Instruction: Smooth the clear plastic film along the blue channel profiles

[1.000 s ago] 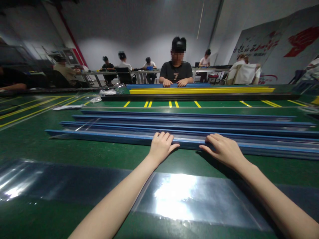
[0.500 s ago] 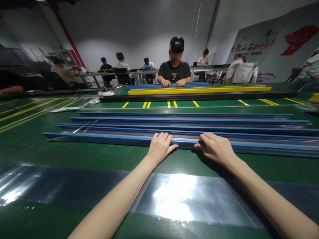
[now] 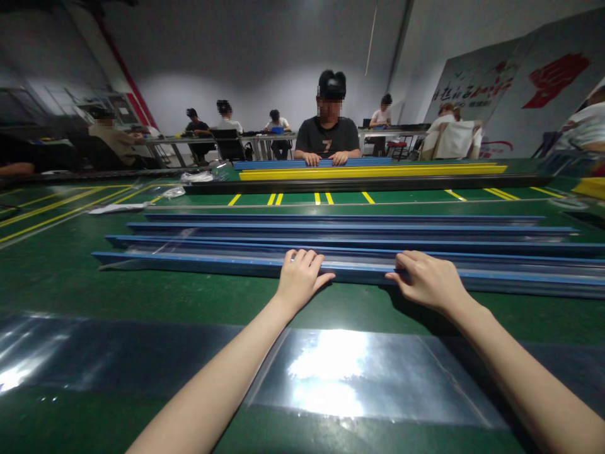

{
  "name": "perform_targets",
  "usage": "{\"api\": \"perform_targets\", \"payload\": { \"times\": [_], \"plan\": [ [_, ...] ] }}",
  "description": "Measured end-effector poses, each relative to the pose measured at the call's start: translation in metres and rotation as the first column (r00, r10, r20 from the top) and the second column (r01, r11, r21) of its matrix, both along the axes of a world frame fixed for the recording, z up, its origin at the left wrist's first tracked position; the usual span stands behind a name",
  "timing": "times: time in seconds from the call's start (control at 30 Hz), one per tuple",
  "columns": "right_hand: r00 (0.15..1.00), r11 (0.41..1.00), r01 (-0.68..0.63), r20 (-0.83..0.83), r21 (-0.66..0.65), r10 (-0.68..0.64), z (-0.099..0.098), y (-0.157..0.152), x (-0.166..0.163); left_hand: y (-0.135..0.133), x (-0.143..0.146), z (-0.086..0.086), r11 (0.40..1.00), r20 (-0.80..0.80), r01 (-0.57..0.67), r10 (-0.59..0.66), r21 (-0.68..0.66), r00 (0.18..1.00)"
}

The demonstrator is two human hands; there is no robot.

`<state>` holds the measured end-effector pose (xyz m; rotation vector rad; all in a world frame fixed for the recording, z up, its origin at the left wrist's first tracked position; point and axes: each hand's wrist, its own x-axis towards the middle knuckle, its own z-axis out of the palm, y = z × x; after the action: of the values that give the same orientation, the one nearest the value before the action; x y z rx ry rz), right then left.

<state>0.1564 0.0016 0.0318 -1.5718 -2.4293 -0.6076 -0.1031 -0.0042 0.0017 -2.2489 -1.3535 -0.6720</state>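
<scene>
Nearest me in a row of long blue channel strips lies the front strip (image 3: 189, 265), a trough with raised edges. My left hand (image 3: 301, 275) grips its near edge, fingers bent over the top and thumb along the near side. Further right, my right hand (image 3: 428, 277) pinches the same edge between curled fingers and thumb. A gap of bare strip shows between the two hands. Behind the front strip, several more blue channel strips (image 3: 350, 228) lie side by side on the green table (image 3: 203, 299). The front strip's right end runs out of view.
A long clear plastic film (image 3: 155, 353) lies across the table under my forearms. Beyond the blue strips are a black strip (image 3: 283, 186) and a yellow strip (image 3: 378, 171). A person (image 3: 327, 135) sits opposite, both hands on another blue strip. Plastic bags (image 3: 198, 177) lie at left.
The front strip has slid a little to the right against the strips behind it. My right hand has moved right, widening the gap to my left hand, which has shifted slightly left.
</scene>
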Motion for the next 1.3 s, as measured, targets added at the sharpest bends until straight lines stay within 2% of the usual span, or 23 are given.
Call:
{"api": "perform_targets", "payload": {
  "times": [0.2, 0.47, 0.57, 1.3],
  "plan": [
    [0.997, 0.996, -0.077, -0.03, -0.041, 0.075, -0.003, 0.0, -0.003, 0.0, 0.0, 0.0, 1.0, -0.011, -0.024, 0.024, 0.0, 1.0],
    [0.959, 0.957, -0.189, -0.25, -0.222, 0.131, -0.002, 0.001, -0.025, 0.001, 0.0, -0.001, 1.0, -0.025, -0.006, 0.006, -0.012, 1.0],
    [0.951, 0.937, -0.231, -0.265, -0.264, 0.159, -0.002, 0.002, -0.028, 0.001, 0.0, -0.001, 1.0, -0.023, 0.001, -0.002, -0.012, 1.0],
    [0.968, 0.953, -0.209, -0.187, -0.219, 0.169, -0.012, 0.003, -0.026, 0.001, 0.0, -0.003, 1.0, -0.004, 0.001, -0.001, 0.005, 1.0]
  ]
}}
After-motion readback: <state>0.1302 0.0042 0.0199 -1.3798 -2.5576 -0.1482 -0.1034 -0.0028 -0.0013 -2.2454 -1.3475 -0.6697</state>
